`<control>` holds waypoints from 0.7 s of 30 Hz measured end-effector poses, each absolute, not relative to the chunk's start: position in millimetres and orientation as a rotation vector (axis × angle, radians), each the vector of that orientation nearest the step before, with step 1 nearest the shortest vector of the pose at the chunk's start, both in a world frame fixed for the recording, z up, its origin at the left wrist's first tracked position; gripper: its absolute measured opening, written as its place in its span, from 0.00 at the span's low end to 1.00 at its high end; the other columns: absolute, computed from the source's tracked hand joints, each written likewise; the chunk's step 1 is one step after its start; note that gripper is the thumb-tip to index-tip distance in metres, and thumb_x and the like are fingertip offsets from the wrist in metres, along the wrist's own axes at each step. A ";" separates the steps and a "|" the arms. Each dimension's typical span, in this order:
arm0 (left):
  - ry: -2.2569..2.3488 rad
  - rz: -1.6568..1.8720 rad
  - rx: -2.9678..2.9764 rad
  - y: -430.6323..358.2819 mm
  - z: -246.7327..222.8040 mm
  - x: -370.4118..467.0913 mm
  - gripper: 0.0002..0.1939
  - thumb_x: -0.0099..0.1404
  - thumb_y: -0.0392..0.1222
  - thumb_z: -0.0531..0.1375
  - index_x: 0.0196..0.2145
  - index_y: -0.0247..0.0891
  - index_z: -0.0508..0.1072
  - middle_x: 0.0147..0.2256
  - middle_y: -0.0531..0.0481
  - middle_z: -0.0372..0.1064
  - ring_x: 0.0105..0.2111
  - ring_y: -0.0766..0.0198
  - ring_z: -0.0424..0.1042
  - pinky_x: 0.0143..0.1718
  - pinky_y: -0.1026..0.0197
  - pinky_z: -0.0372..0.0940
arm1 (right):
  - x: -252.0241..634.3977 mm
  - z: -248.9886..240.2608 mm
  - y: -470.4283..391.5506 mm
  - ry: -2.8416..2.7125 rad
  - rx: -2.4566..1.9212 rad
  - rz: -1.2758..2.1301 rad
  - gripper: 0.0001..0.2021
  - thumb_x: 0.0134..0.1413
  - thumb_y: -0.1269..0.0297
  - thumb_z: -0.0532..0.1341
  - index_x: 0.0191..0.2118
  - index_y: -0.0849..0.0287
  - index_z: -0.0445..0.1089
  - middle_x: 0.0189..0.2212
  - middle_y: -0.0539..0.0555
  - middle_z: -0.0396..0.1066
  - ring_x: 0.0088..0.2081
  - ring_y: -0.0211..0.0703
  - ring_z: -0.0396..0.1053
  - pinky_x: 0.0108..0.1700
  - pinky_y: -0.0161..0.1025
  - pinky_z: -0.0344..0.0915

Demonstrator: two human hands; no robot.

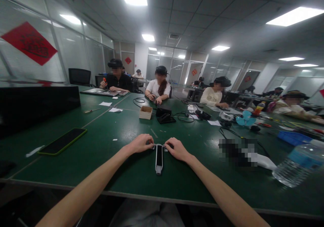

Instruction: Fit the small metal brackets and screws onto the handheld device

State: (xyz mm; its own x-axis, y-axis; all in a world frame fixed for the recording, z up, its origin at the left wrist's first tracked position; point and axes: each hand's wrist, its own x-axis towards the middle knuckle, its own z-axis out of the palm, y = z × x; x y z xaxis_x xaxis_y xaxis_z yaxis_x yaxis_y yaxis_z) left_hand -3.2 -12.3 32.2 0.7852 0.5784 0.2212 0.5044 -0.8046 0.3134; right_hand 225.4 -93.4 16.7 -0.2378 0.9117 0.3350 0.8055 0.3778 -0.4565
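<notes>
A slim white device with a long black face point(159, 156) lies on the green table, its narrow grey end towards me. My left hand point(142, 143) is at the upper left of the device, its fingers closed on a small pale part at that corner. On the other side, my right hand point(177, 148) pinches a similar small part at the upper right corner. Both parts are too small to make out clearly. Both forearms reach in over the near table edge.
A phone with a green rim point(63, 141) lies at left, near a large black box point(37, 107). Ahead are a small cardboard box point(145, 112) and a black stand point(164, 115). A water bottle point(298, 164), cables and a blue fan point(245, 119) are at right. Several people sit beyond.
</notes>
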 end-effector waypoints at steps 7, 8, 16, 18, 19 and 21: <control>0.823 0.408 2.787 -8.0 28.3 -3.6 0.10 0.62 0.45 0.57 0.37 0.38 0.74 0.34 0.49 0.70 0.33 0.63 0.69 0.36 0.63 0.59 | 225.9 14.5 -91.4 -2.100 -1.443 0.220 0.09 0.59 0.65 0.55 0.34 0.60 0.71 0.33 0.53 0.71 0.36 0.41 0.65 0.39 0.39 0.62; 0.823 0.410 2.786 -8.4 28.6 -3.5 0.09 0.62 0.44 0.57 0.37 0.38 0.74 0.34 0.49 0.70 0.34 0.63 0.69 0.36 0.63 0.59 | 226.0 14.7 -91.7 -2.098 -1.447 0.225 0.09 0.59 0.65 0.55 0.34 0.60 0.71 0.33 0.53 0.71 0.36 0.41 0.65 0.39 0.39 0.62; 0.837 0.459 2.743 -11.1 31.1 -2.5 0.08 0.61 0.44 0.59 0.36 0.39 0.74 0.33 0.51 0.70 0.32 0.64 0.69 0.32 0.64 0.59 | 225.0 19.0 -94.8 -2.095 -1.468 0.244 0.08 0.60 0.65 0.55 0.34 0.59 0.71 0.34 0.53 0.71 0.36 0.41 0.65 0.38 0.39 0.62; 0.844 0.464 2.737 -11.2 31.6 -2.4 0.09 0.62 0.44 0.58 0.35 0.38 0.74 0.33 0.50 0.70 0.32 0.64 0.69 0.32 0.64 0.59 | 224.6 19.5 -95.2 -2.092 -1.471 0.252 0.08 0.60 0.65 0.55 0.34 0.59 0.71 0.34 0.53 0.71 0.36 0.41 0.65 0.39 0.39 0.62; 0.843 0.461 2.735 -11.3 31.9 -2.4 0.08 0.62 0.44 0.57 0.35 0.38 0.74 0.33 0.50 0.70 0.32 0.64 0.69 0.32 0.64 0.59 | 224.4 19.5 -95.3 -2.091 -1.470 0.253 0.08 0.60 0.65 0.55 0.34 0.59 0.71 0.34 0.53 0.71 0.36 0.41 0.65 0.39 0.39 0.63; 0.847 0.453 2.735 -11.5 32.2 -2.6 0.08 0.62 0.43 0.57 0.35 0.38 0.74 0.33 0.50 0.70 0.32 0.64 0.69 0.32 0.64 0.59 | 224.2 19.3 -95.3 -2.090 -1.465 0.254 0.09 0.60 0.64 0.55 0.34 0.59 0.71 0.34 0.53 0.71 0.36 0.41 0.65 0.39 0.39 0.63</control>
